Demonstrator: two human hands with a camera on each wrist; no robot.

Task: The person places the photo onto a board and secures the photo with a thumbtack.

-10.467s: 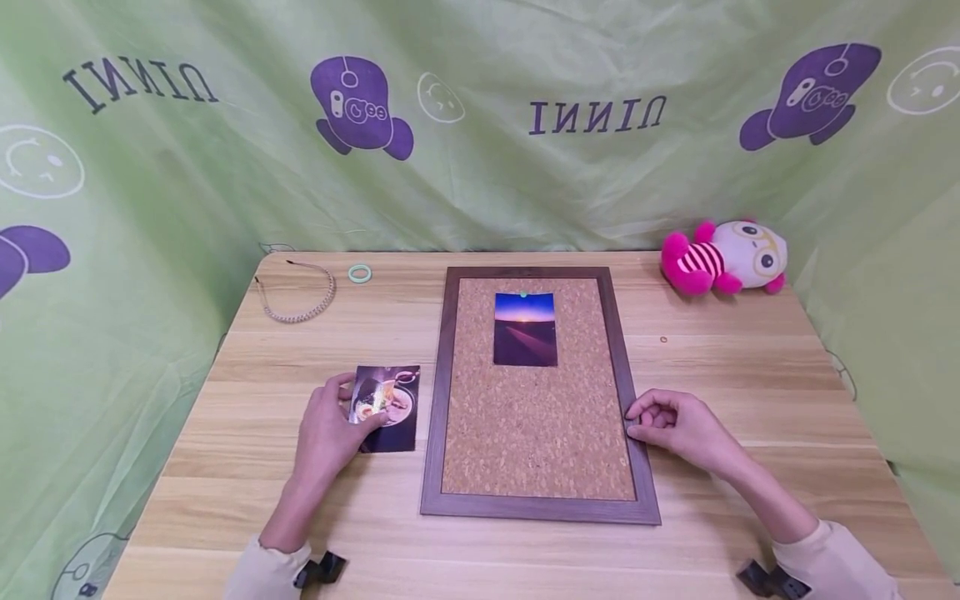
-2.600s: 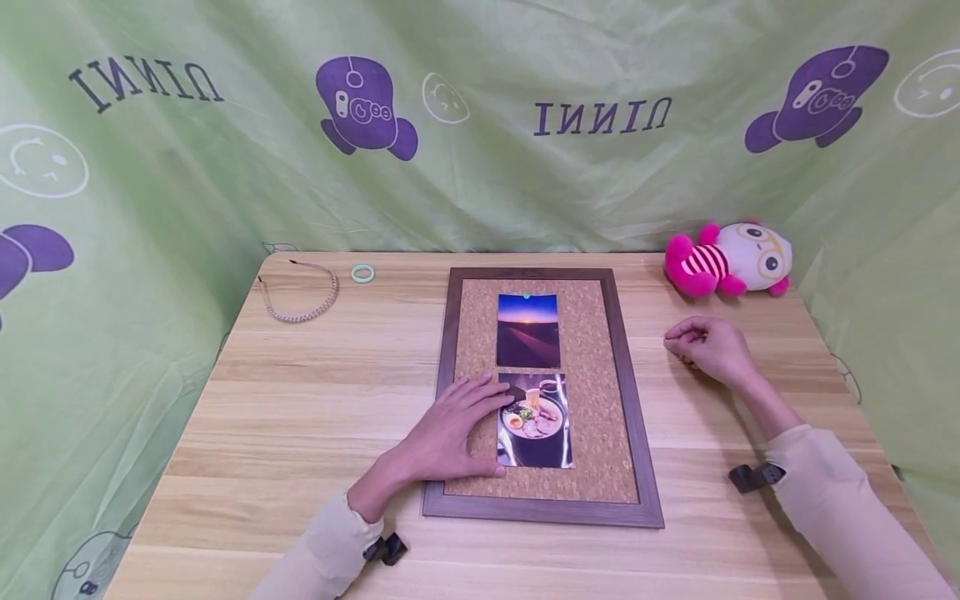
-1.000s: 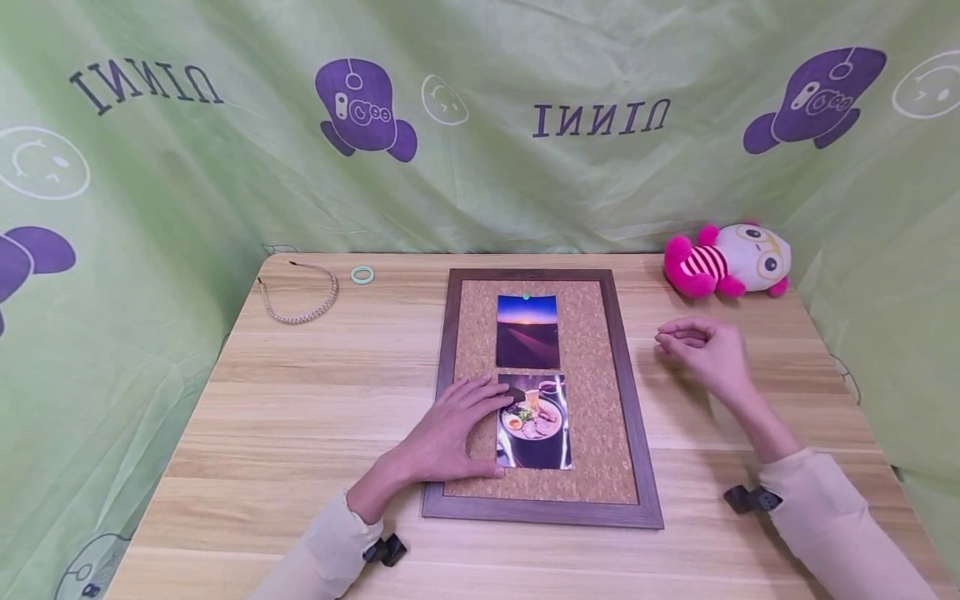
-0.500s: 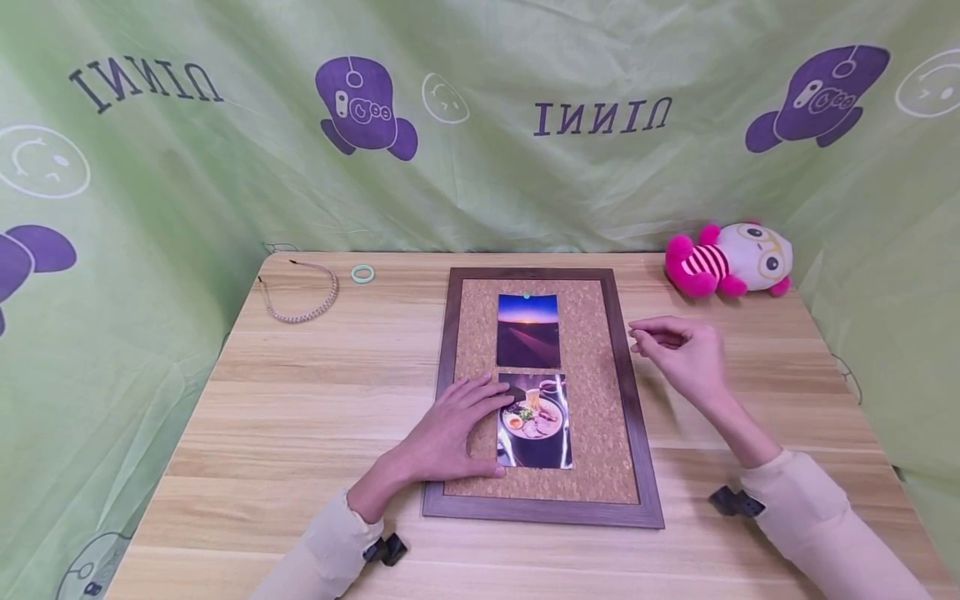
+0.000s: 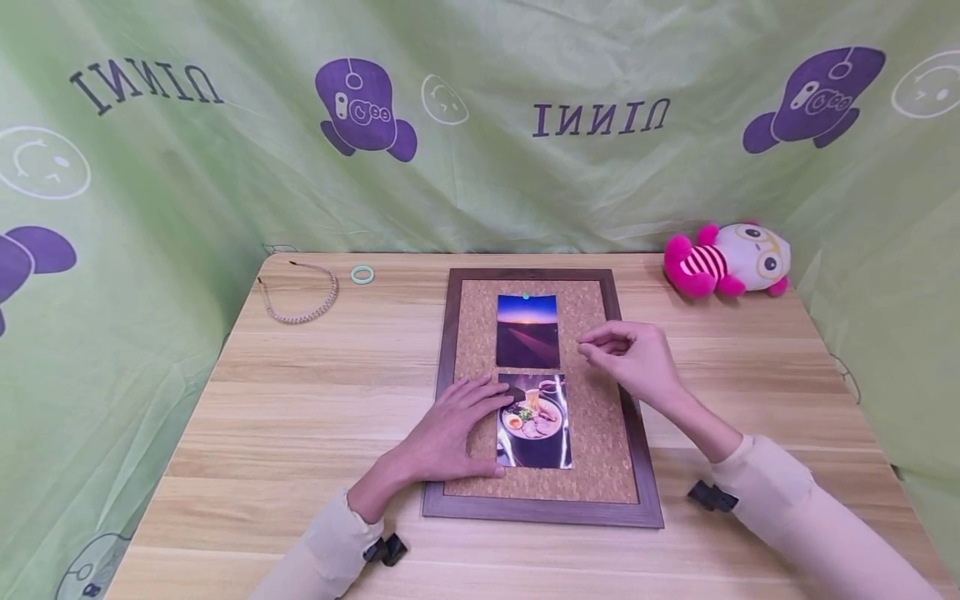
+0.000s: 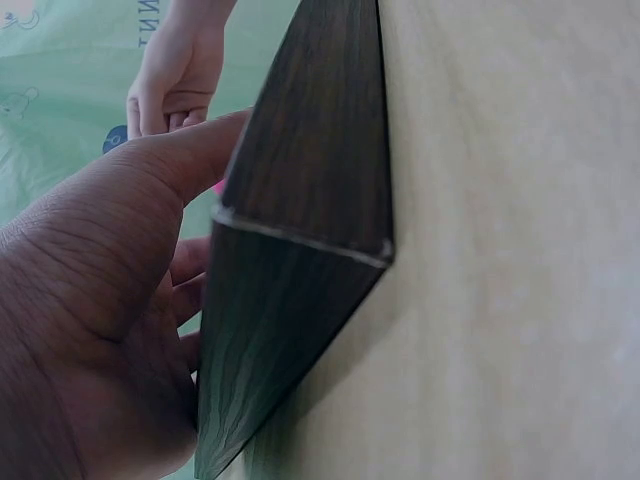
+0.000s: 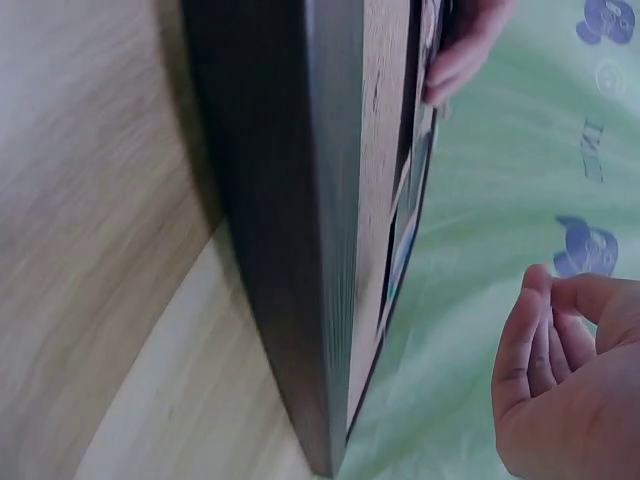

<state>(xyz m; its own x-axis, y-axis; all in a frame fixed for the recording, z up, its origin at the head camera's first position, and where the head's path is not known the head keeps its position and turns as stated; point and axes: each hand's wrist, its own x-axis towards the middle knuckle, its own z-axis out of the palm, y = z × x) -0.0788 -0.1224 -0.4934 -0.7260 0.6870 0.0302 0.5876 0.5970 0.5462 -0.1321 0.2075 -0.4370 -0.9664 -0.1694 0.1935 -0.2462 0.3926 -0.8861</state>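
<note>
A framed cork board (image 5: 600, 433) lies on the table. A sunset photo (image 5: 528, 333) is fixed to its upper part by a green pushpin (image 5: 527, 296). Below it lies a photo of a ramen bowl (image 5: 534, 421). My left hand (image 5: 442, 433) rests across the frame's left side, its spread fingertips and thumb touching the ramen photo's left edge. My right hand (image 5: 633, 354) hovers over the board's right side, right of the sunset photo, thumb and fingertips pinched together. What they pinch is too small to make out; in the right wrist view, the right hand (image 7: 570, 370) shows those joined fingertips.
A headband (image 5: 303, 317) and a mint-green ring (image 5: 362, 275) lie at the table's back left. A pink and white plush toy (image 5: 727, 260) lies at the back right. Green printed cloth (image 5: 480, 183) hangs behind the table (image 5: 300, 392).
The ramen photo went from my left hand, left of the board, onto the cork. My right hand reached where a small orange-brown thing lay, then moved left, pinched, over the board.
</note>
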